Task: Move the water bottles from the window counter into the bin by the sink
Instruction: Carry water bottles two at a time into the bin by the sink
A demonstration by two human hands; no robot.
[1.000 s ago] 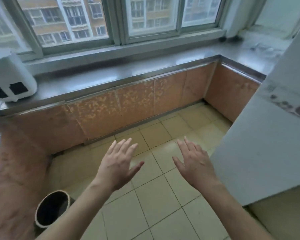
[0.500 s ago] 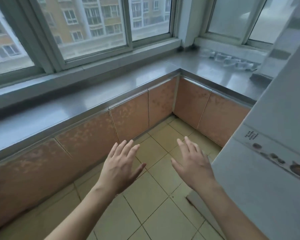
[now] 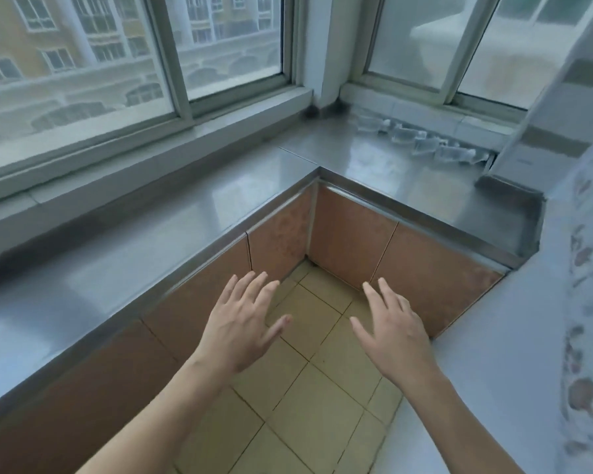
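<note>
A stainless-steel window counter [image 3: 185,213] wraps the corner. A row of clear water bottles [image 3: 421,140] lies along its far right, under the window, well apart from both hands. Left hand [image 3: 240,328] and right hand [image 3: 392,333] hover over the floor tiles [image 3: 298,405], fingers spread, holding nothing.

We are seeing the row of clear plastic water bottles [image 3: 421,140] on the steel window counter [image 3: 384,165] smearing into a blur, so we cannot count them. The tall white appliance [image 3: 528,302] is hiding the row's far end and running off the right edge.
</note>
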